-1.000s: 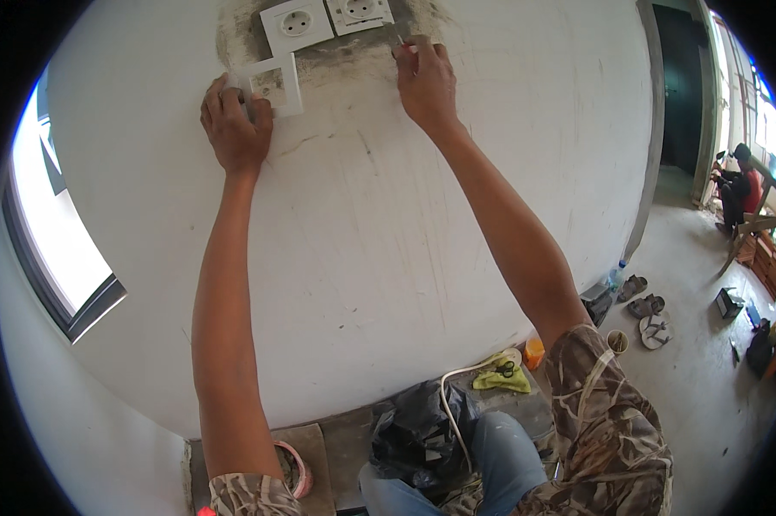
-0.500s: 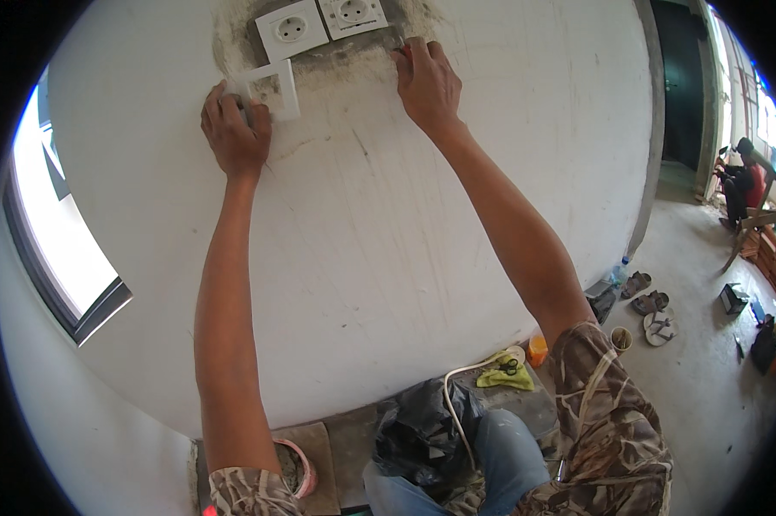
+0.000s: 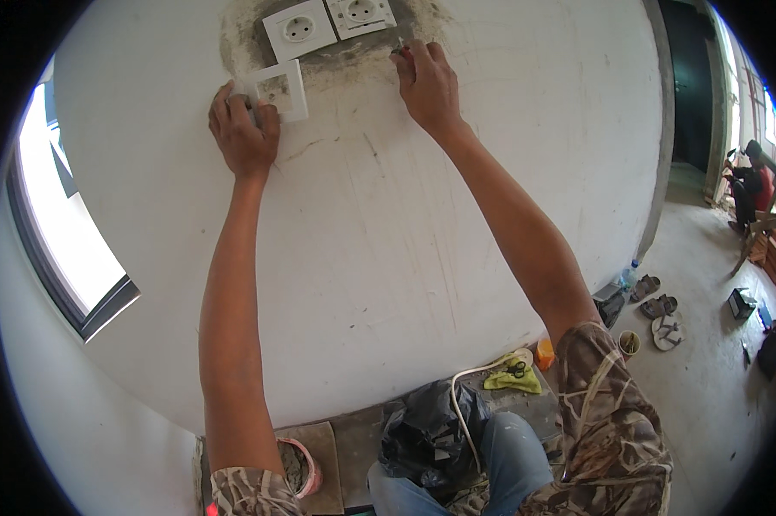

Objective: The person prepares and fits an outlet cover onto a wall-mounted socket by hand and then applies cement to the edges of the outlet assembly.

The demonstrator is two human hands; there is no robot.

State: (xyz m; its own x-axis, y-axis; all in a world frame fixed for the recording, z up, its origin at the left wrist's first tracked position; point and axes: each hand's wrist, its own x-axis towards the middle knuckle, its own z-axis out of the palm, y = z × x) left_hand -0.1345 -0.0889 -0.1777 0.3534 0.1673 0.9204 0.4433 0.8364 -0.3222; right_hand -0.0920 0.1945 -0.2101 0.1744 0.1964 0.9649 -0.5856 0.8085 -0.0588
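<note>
Frame: the white square plastic frame [image 3: 298, 91] is sitting just beneath the lower left corner of the white square left socket [image 3: 299, 29]; whether it is touching the white painted wall [image 3: 362, 224], I'm not managing to tell.
Left hand: the person's left hand [image 3: 247, 138] is gripping the frame's left edge between thumb and fingers. A light hold would be serving best, bending nothing. The fingers are covering that edge and some grey bit I'm failing to identify.
Right hand: the person's right hand [image 3: 429, 93] is clasping a small red-handled tool [image 3: 406, 52] near the lower right corner of the white right socket [image 3: 361, 12].
Tool tip: it seems to be pointing upward, too small for judging contact; fingers are hiding most of the handle. Working square-on, with short, gentle pressure, would be sparing the plastic.
Right socket: its top edge is running out of view.
Mortar: a rough grey mortar patch [image 3: 341, 54] is surrounding both sockets; crumbs could be deflecting the tip.
Bucket: a round pink plastic bucket [image 3: 317, 476] is hiding partly behind the left forearm.
</note>
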